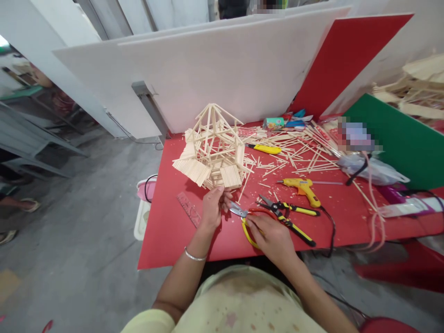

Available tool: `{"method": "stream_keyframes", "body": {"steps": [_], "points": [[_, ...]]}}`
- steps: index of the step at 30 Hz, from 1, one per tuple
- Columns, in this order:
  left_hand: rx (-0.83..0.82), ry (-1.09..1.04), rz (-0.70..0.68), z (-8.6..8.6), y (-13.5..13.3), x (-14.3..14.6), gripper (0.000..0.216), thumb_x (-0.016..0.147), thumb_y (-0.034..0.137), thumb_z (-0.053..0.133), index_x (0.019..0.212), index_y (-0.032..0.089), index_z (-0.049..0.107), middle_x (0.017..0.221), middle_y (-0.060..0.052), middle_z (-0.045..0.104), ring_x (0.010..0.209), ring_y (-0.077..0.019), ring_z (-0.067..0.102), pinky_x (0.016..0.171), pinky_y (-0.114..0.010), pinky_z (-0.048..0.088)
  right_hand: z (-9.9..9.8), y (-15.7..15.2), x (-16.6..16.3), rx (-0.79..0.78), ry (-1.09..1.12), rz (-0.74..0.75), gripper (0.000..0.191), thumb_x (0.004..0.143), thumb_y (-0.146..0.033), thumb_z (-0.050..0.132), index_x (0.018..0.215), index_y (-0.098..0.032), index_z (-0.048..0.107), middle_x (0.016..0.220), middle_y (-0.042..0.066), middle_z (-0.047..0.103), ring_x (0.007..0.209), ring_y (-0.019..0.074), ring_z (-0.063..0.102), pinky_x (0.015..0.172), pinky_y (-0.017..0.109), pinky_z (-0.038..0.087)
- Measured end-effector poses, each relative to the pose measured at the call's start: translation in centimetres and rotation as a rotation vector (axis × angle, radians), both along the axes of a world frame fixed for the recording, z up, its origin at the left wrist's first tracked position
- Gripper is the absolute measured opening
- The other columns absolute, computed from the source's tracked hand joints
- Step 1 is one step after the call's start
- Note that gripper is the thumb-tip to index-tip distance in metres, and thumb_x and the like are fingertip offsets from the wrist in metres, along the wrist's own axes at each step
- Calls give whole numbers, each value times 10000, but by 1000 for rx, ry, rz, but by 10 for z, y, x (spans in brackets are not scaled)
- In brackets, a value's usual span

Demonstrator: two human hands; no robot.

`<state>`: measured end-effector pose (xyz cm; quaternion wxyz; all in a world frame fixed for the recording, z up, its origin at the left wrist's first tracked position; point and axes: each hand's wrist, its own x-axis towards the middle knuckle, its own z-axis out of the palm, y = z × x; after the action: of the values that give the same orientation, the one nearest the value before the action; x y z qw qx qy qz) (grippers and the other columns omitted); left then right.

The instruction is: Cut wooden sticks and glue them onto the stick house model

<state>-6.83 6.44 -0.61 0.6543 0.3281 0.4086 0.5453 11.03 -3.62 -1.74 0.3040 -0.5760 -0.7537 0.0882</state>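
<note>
My left hand (213, 206) is closed in a pinch just below the wooden stick house model (212, 148); what it pinches is too small to name. My right hand (272, 236) grips the yellow handles of a pair of scissors (247, 217), whose blades point left toward my left fingers. Both hands rest over the red board (166, 231) that serves as the work surface. A silver bangle sits on my left wrist.
Yellow-handled pliers (289, 217), a yellow glue gun (303, 187) with its black cord, a yellow cutter knife (265, 149), a ruler (189, 209) and several loose sticks (305, 148) lie on the board. White, red and green sheets (402, 138) stand behind.
</note>
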Motion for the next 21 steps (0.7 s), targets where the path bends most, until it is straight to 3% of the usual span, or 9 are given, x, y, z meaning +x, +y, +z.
{"method": "stream_keyframes", "body": {"steps": [9, 15, 21], "points": [[27, 44, -36, 4, 8, 4, 313, 822, 467, 692, 762, 159, 676, 525, -18, 605, 432, -108, 519, 403, -217, 354, 0, -4, 1, -40, 6, 4, 268, 1008, -299, 509, 1122, -210, 734, 1069, 74, 774, 953, 202, 732, 874, 326, 575], [5, 54, -19, 4, 0, 2, 323, 800, 459, 715, 840, 138, 723, 685, -52, 672, 476, -98, 548, 396, -204, 359, -1, -6, 2, -78, -9, -15, 297, 1017, -313, 472, 1135, -230, 732, 1061, 76, 769, 948, 199, 724, 867, 320, 568], [-38, 60, -5, -7, -12, -4, 320, 791, 443, 732, 859, 131, 735, 669, -35, 657, 470, -86, 557, 392, -184, 363, -7, -6, 4, -107, -58, -34, 303, 1016, -313, 474, 1171, -231, 721, 1084, 74, 753, 975, 201, 708, 856, 310, 548]]}}
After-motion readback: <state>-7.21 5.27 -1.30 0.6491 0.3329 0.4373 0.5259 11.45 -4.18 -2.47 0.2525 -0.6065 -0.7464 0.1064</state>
